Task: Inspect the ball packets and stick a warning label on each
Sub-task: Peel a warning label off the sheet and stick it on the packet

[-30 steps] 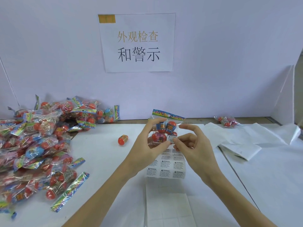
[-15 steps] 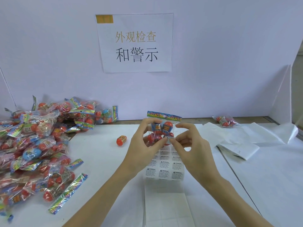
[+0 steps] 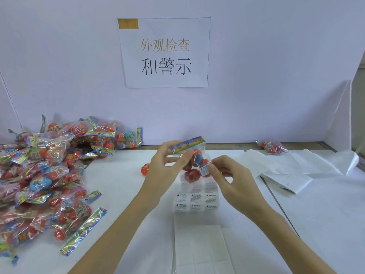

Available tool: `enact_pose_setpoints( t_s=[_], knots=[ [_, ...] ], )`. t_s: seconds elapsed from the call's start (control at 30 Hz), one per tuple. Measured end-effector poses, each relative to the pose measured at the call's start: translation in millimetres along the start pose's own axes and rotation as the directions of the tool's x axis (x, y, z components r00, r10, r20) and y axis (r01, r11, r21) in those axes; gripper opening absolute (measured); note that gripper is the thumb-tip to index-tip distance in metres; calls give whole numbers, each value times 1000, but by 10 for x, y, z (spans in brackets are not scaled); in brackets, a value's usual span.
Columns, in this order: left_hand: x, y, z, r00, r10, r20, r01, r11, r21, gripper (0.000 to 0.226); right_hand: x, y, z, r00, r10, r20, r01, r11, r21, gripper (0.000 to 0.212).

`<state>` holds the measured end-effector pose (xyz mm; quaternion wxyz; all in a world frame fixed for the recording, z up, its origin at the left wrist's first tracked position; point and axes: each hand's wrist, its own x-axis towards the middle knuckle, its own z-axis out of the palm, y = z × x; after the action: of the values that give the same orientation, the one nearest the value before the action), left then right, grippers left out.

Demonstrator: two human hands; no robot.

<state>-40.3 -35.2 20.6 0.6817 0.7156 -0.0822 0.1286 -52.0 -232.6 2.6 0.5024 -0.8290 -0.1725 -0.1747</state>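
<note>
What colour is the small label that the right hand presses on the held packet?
White with small black print, seen in the head view: the label on the packet under the right hand.

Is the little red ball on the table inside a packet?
No, the ball lies loose on the table, outside any packet.

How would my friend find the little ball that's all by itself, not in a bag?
Look at the white table below the paper sign on the wall. Just right of the big pile of ball packets, beside the left hand, lies one loose orange ball, the only ball not in a packet.
</note>
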Motion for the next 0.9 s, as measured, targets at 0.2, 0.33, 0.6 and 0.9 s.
enact_pose_setpoints(
  t_s=[0.2, 0.33, 0.6, 0.9],
  knots=[
    [21, -4, -66, 997, -79, 25, 78, 997, 27, 16, -28, -13, 61, 994, -56, -89, 52, 997, -49, 19],
    [5, 10, -57, 997, -76, 34, 77, 997, -13, 19, -20, -28, 55, 996, 28, -82, -25, 999, 47, 44],
    [-4, -25, -2, 998, 41, -54, -38, 998, 48, 36, 8, -14, 28, 989, 57, -139, -61, 998, -25, 50],
    [2, -7, -42, 997, 75, 10, -75, 997, -23, 25, -43, -126, 101, 956, 212, 205, -283, 855, 434, 9]
  ],
)
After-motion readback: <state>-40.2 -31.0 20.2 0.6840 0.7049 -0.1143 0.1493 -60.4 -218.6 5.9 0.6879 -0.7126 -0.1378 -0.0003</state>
